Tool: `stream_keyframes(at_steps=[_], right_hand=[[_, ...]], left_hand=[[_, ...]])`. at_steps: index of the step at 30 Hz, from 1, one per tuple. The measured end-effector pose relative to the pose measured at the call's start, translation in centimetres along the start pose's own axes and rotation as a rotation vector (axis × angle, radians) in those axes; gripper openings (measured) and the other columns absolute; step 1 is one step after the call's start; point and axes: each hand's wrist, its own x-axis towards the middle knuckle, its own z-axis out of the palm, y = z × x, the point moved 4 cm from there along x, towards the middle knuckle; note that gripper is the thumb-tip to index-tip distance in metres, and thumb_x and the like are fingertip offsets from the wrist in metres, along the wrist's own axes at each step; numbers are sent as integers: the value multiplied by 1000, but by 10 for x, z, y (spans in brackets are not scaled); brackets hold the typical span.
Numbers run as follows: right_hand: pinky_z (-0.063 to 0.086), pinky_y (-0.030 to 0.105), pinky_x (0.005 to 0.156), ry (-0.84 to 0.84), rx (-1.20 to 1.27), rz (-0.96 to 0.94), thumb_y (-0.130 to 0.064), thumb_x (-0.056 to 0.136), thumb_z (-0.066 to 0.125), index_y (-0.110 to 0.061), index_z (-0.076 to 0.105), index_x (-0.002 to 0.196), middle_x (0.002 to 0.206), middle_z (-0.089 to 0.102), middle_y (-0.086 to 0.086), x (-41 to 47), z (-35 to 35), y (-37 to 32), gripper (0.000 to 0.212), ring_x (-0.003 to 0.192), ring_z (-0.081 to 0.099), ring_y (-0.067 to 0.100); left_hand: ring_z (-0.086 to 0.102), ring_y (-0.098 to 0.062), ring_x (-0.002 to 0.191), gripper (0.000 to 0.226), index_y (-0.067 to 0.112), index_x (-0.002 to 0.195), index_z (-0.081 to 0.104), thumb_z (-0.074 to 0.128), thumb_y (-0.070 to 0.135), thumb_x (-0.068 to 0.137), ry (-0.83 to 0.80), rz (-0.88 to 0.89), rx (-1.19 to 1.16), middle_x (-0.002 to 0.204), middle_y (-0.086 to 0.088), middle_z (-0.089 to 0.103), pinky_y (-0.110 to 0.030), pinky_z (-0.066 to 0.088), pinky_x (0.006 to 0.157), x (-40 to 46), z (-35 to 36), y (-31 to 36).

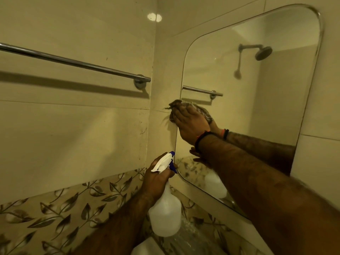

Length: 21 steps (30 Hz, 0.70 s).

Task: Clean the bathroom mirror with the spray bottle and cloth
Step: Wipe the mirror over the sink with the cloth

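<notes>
- A shiny rail (73, 61) ran across the left wall, and its dark shadow lay on the wall just under it.
- A band of leaf tiles (55, 205) ran along the bottom of that wall.
- The left hand (156, 176) was low, near the bottom left corner of the mirror.
- Its fingers were curled tight round the neck of the bottle (165, 214), right under the white and blue spray top.
- The bottle was white, hung straight down from the hand, and its spray tip pointed up toward the mirror's edge.
- The cloth (177, 105) was bunched up on the left edge of the mirror (248, 100), partly on the glass and partly on the wall beside it.
- The right hand (190, 124) lay flat on the cloth with straight fingers and pressed it to the glass.
- A dark band with a bit of orange sat on the right wrist.
- The two hands were apart, the right one higher than the left.
- The mirror was tall with round corners and hung on the right wall.
- In the glass you could see a shower head, a second rail, the pressing hand and the bottle.
- A bright spot of light showed high on the wall near the corner.
</notes>
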Motion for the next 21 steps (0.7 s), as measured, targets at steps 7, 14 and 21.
stream_keyframes(at_steps=[7,14,21], right_hand=[[11,46,120,-42,33,-86,-27,97,27,-13,25,153,160,22,9,-31,17,-42,57,148,15,30],[8,46,119,-61,26,-164,-26,99,27,-13,21,153,161,21,11,-61,21,-67,57,148,14,32],[10,46,120,-111,111,-246,-27,101,28,-14,20,153,161,21,11,-91,30,-88,55,148,16,32]], left_hand=[[58,-7,94,48,30,127,49,61,11,85,16,-32,18,106,4,66,-10,42,66,-10,-7,-6],[58,-7,89,45,25,126,51,61,11,85,27,-91,16,101,7,63,-9,41,63,-17,-4,-13],[55,-9,85,46,18,131,53,62,16,86,24,-143,20,111,-9,61,-16,39,64,-23,0,-19]])
